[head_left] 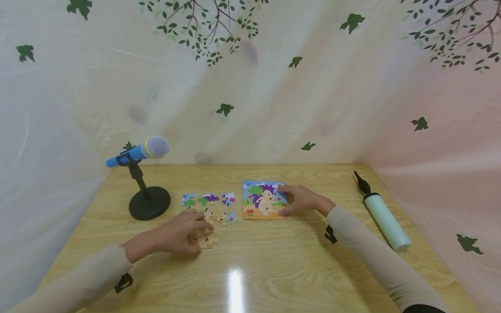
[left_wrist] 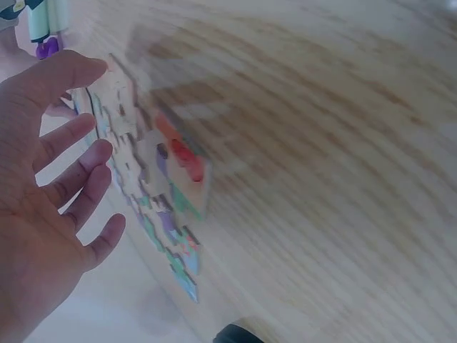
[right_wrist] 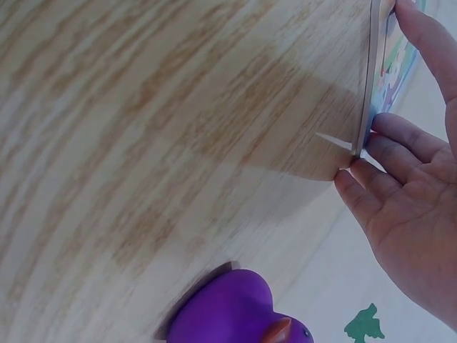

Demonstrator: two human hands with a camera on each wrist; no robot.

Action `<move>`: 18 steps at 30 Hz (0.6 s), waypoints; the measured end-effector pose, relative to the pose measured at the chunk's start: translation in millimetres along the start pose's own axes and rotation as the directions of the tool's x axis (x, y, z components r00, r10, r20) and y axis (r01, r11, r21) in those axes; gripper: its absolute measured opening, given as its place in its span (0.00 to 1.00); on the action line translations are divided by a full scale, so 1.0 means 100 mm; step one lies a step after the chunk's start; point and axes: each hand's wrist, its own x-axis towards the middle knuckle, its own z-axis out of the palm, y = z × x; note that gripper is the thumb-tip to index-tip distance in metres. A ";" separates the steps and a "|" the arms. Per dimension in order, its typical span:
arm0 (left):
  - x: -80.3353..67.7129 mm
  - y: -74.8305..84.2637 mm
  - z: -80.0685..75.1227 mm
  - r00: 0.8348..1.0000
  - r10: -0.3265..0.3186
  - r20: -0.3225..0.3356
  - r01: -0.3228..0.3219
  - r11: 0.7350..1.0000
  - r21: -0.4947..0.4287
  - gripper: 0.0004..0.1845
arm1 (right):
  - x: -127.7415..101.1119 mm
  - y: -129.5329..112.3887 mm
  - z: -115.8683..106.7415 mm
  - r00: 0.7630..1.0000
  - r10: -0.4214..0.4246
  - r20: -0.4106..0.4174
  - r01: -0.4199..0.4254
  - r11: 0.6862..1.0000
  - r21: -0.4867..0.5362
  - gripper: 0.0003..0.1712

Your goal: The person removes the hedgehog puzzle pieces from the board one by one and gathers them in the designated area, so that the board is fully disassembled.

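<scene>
A square puzzle board (head_left: 263,201) with a purple hedgehog picture lies flat at the middle of the wooden table (head_left: 274,269). My right hand (head_left: 283,200) rests against its right edge, fingers fairly straight; in the right wrist view the fingertips (right_wrist: 371,153) touch the board's edge (right_wrist: 370,78). Several loose puzzle pieces (head_left: 209,200) lie left of the board. My left hand (head_left: 197,237) lies over a tan piece (head_left: 207,240) nearest me. Seen from the left wrist, its fingers (left_wrist: 78,136) are spread and straight beside blurred pieces (left_wrist: 168,193).
A blue and grey microphone (head_left: 142,151) on a black round stand (head_left: 149,202) is at the left. A white hand pump (head_left: 385,219) with a black nozzle lies at the right. A leaf-print curtain (head_left: 250,87) surrounds the table. A purple rounded object (right_wrist: 235,311) shows low in the right wrist view.
</scene>
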 end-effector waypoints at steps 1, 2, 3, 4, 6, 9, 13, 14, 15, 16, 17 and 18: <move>0.02 0.01 -0.01 1.000 -0.002 0.001 0.002 1.000 0.001 0.26 | 0.00 0.00 0.00 1.000 0.001 0.003 -0.001 1.000 -0.002 0.53; 0.03 0.01 -0.01 1.000 -0.002 0.004 0.002 1.000 0.002 0.27 | 0.00 0.00 0.00 1.000 0.003 0.004 -0.003 1.000 -0.006 0.54; 0.05 0.02 -0.02 1.000 -0.004 0.008 0.004 1.000 0.003 0.27 | 0.00 0.00 0.00 1.000 0.003 0.005 -0.003 1.000 -0.012 0.54; 0.07 0.02 -0.03 1.000 -0.004 0.008 0.004 1.000 0.007 0.27 | 0.01 0.00 -0.01 1.000 0.003 0.006 -0.003 1.000 -0.018 0.54; 0.12 0.03 -0.04 1.000 -0.002 0.009 0.002 1.000 0.003 0.27 | 0.01 -0.01 -0.01 1.000 0.005 0.008 -0.004 1.000 -0.030 0.53; 0.21 0.01 -0.04 0.999 0.043 -0.012 -0.044 0.999 -0.001 0.26 | 0.02 -0.02 -0.01 1.000 0.000 0.010 0.001 0.999 -0.040 0.53; 0.39 0.00 -0.05 0.993 0.109 -0.043 -0.109 0.994 0.010 0.26 | 0.03 -0.03 -0.01 1.000 0.006 0.021 -0.005 0.999 -0.043 0.53; 0.44 0.01 -0.05 0.993 0.114 -0.040 -0.113 0.993 0.013 0.26 | 0.03 -0.03 -0.01 1.000 0.010 0.025 -0.009 0.999 -0.044 0.53; 0.49 0.03 -0.05 0.994 0.107 -0.034 -0.106 0.994 0.017 0.25 | 0.03 -0.04 -0.02 0.999 0.016 0.028 -0.014 0.999 -0.046 0.53; 0.54 0.05 -0.06 0.995 0.100 -0.029 -0.100 0.995 0.019 0.25 | 0.04 -0.04 -0.02 0.999 0.017 0.033 -0.015 0.999 -0.049 0.53; 0.60 0.06 -0.06 0.995 0.096 -0.024 -0.095 0.995 0.023 0.25 | 0.04 -0.04 -0.03 0.999 0.018 0.037 -0.016 0.998 -0.053 0.53; 0.65 0.08 -0.06 0.996 0.091 -0.020 -0.091 0.996 0.016 0.25 | 0.04 -0.03 -0.03 0.999 0.015 0.040 -0.013 0.998 -0.055 0.53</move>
